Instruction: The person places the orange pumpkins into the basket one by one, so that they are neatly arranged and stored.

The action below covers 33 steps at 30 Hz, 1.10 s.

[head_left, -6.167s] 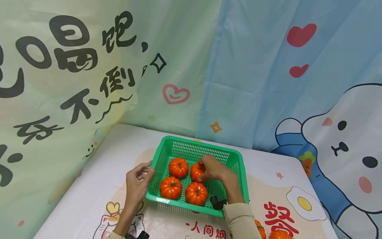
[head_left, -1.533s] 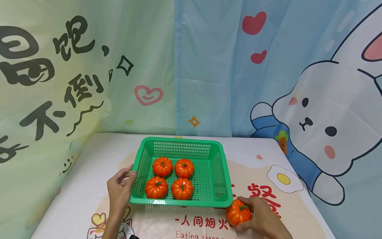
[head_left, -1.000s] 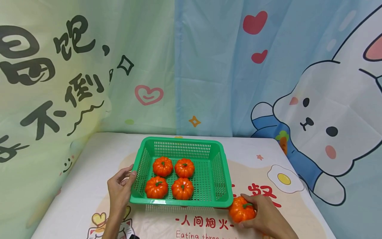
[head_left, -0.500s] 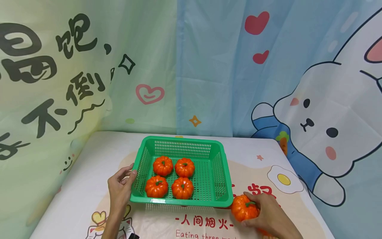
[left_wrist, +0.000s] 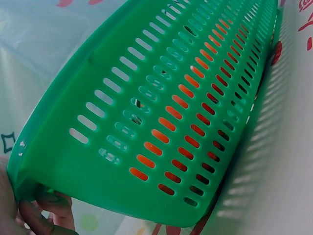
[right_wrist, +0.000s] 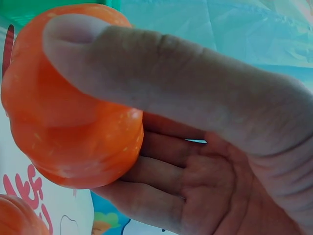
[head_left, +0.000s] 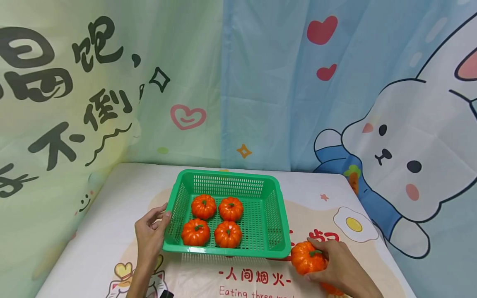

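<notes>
High head view, forward and down; nearer wrist views (basket in each)

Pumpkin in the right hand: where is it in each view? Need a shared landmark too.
Head: held pumpkin lower right, beside the green basket's near right corner, in the right hand.
Left wrist: can't pick it out; orange shows through the basket's slots.
Right wrist: large, upper left, thumb across it.
Landmark: green basket, filling much of left wrist, top-left in right wrist.
</notes>
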Motion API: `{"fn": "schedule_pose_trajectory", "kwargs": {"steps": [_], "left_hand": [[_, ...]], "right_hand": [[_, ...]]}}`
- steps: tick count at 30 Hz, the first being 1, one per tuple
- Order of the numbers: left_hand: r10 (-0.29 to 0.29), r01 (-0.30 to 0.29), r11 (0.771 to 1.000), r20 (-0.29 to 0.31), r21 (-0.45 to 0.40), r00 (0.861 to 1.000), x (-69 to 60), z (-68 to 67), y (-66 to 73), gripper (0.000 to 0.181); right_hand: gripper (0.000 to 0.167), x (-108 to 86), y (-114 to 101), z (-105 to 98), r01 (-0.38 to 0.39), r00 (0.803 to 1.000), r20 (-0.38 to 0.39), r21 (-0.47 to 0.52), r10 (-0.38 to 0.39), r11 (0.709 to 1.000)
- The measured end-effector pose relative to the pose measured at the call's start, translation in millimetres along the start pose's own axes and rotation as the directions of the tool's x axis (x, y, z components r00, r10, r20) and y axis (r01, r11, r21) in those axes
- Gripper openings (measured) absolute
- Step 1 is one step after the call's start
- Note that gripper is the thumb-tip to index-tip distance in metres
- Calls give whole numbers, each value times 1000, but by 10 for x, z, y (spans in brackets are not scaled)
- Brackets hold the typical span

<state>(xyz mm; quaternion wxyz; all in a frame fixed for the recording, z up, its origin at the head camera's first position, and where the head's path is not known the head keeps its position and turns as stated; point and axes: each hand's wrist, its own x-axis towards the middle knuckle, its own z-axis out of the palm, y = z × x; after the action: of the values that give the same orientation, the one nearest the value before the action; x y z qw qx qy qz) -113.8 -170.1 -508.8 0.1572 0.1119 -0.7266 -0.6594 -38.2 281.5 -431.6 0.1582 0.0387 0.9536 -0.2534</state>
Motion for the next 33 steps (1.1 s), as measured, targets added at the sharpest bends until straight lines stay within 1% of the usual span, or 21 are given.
{"fn": "schedule_pose_trajectory", "kwargs": {"steps": [4, 11, 17, 24, 33], "left_hand": [[0, 0, 1000, 0, -5, 1000, -3, 0, 6, 33], [4, -4, 1000, -6, 3, 1000, 7, -3, 2, 33], [8, -8, 1000, -11, 1, 1000, -3, -8, 6, 32], [3, -4, 1000, -7, -4, 1000, 0, -10, 0, 32], [4, -4, 1000, 0, -10, 1000, 3, -6, 7, 33]], "right_hand": [[82, -17, 6, -22, 1, 1000, -1, 0, -1, 1000], [85, -45, 14, -76, 6, 999, -31, -43, -7, 999], [87, -60, 22, -93, -7, 1000, -27, -43, 6, 999], [93, -85, 4, -124, 21, 999, -34, -32, -23, 999], [90, -81, -53, -188, 14, 1000, -17, -31, -15, 999]]}}
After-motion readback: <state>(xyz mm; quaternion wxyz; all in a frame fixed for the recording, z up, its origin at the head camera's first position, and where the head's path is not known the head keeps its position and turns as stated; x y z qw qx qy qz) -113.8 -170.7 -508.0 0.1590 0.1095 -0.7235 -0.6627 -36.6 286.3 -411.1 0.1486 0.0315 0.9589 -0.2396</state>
